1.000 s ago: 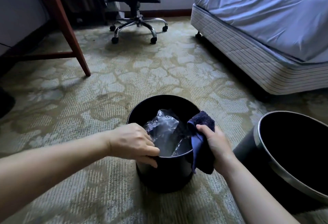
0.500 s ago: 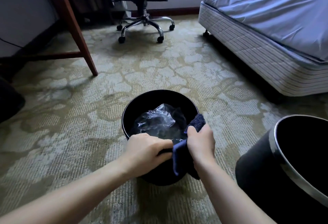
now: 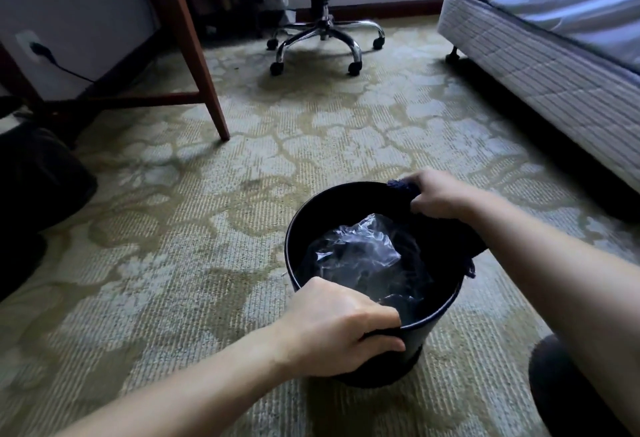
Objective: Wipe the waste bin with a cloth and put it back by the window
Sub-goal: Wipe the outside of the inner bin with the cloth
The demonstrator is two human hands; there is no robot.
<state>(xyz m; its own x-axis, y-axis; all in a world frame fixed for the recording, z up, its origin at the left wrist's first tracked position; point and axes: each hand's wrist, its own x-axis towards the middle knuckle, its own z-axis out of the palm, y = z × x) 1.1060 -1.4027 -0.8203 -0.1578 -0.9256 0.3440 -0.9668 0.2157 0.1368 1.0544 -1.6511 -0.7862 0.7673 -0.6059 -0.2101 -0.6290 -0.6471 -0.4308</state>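
Observation:
A round black waste bin (image 3: 313, 208) stands upright on the patterned carpet, with crumpled clear plastic (image 3: 356, 249) inside it. My left hand (image 3: 332, 325) grips the bin's near rim, thumb outside and fingers curled over the edge. My right hand (image 3: 438, 195) holds a dark blue cloth (image 3: 446, 235) against the far right rim. The cloth drapes over the rim, and part of it hangs down the bin's right side.
A wooden desk leg (image 3: 194, 52) stands at the left, a black swivel chair (image 3: 322, 31) on castors at the back, and a bed (image 3: 540, 41) on the right. A dark object (image 3: 568, 388) sits at the bottom right, and another dark shape (image 3: 38, 176) lies at the left edge.
My right hand has slid the cloth along the rim from the near side round to the far right side. My left hand has kept its grip on the near rim.

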